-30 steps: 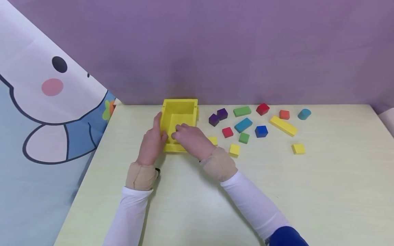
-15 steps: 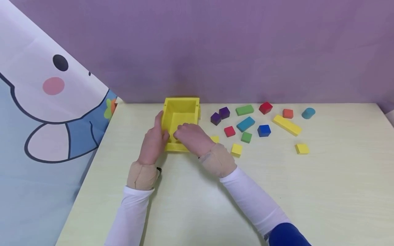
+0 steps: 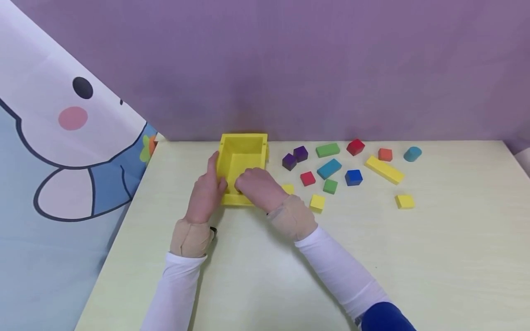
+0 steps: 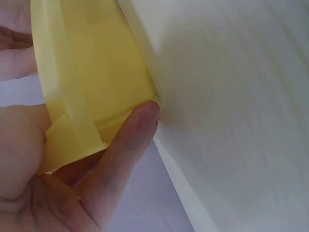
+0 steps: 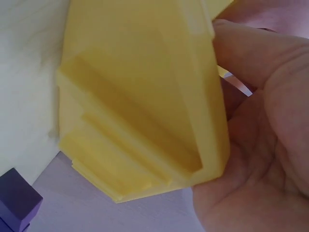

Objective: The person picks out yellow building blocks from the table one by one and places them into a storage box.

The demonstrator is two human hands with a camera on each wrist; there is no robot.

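Observation:
A yellow box [image 3: 244,137], open at the top, stands at the far left of the table. My left hand [image 3: 204,195] grips its left side, the thumb at the near corner and a finger along the outer wall. In the left wrist view, a finger [image 4: 130,140] lies against the box [image 4: 96,63]. My right hand [image 3: 262,186] reaches over the near right rim with curled fingers. The right wrist view shows the palm [image 5: 270,145] close to the rim and the fingertips hidden behind the wall; I cannot tell what they hold.
Right of the box lie loose blocks: purple cubes [image 3: 289,161], a green block [image 3: 327,150], blue blocks [image 3: 329,168], red cubes [image 3: 355,147], a long yellow bar [image 3: 384,169] and a blue cylinder [image 3: 412,154]. One yellow block [image 3: 288,189] lies close beside my right hand. A purple curtain [image 3: 310,69] hangs behind.
The fingers of my right hand have curled in further at the box. My left hand and the box stay in place; the head view shifts slightly.

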